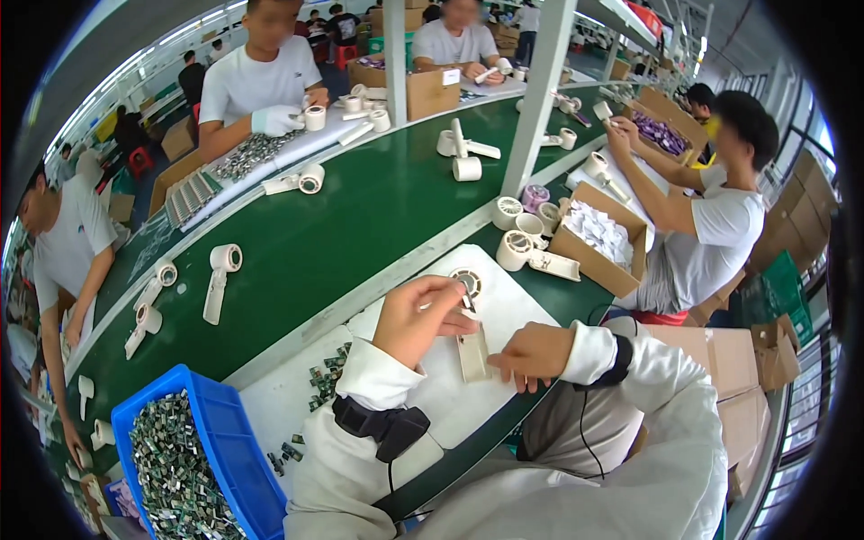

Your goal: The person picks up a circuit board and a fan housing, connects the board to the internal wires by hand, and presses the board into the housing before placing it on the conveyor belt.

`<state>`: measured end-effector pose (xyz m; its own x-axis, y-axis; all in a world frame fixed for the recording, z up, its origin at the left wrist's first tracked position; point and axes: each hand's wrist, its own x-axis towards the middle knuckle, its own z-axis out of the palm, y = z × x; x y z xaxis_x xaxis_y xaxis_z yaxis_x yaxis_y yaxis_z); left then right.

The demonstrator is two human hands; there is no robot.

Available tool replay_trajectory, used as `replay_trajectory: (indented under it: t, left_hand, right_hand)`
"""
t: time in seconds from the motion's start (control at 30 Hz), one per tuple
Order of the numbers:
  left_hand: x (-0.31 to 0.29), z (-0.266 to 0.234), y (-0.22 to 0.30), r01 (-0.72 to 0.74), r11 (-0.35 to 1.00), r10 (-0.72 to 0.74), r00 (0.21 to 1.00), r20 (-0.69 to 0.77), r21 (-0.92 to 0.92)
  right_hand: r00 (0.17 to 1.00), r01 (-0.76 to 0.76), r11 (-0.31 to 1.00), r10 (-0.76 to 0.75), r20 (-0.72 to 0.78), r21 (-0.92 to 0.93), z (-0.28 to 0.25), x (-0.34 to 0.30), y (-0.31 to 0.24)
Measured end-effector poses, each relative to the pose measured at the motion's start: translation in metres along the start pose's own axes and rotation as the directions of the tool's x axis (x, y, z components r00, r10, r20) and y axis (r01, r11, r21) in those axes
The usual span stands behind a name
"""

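A cream handheld-fan housing lies on the white work mat, its round head (465, 283) pointing away from me and its hollow handle (472, 358) toward me. My left hand (416, 317) is closed in a pinch over the joint between head and handle. Between its fingertips is a small dark piece, too small to name. Beside the handle's right edge, my right hand (533, 354) has its fingers stretched out and apart, the nearest tips at the edge. Several small green circuit boards (326, 378) lie loose on the mat left of my left wrist.
A blue bin (205, 409) heaped with circuit boards stands at left. Beyond the mat runs a green conveyor belt (360, 202) carrying fan housings (218, 281). A carton of white pieces (598, 236) and a metal post (538, 99) stand at right. Co-workers (706, 211) sit around.
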<state>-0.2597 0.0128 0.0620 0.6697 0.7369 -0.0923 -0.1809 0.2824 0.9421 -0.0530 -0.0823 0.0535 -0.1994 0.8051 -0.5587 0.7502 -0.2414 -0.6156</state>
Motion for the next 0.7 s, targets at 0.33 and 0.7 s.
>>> replay_trajectory:
  t: [0.33,0.7]
  left_hand:
    - [0.005,0.014,-0.016,0.154,0.877,-0.201,0.978,-0.056,-0.455]
    - [-0.015,0.012,-0.012,-0.230,0.742,-0.089,0.897,0.434,0.629]
  right_hand:
    - [0.885,0.281,0.685,-0.456,-0.094,-0.673,-0.004,0.024,-0.012]
    - [0.582,0.708,0.641,-0.767,-0.270,-0.297,-0.006,0.049,0.025]
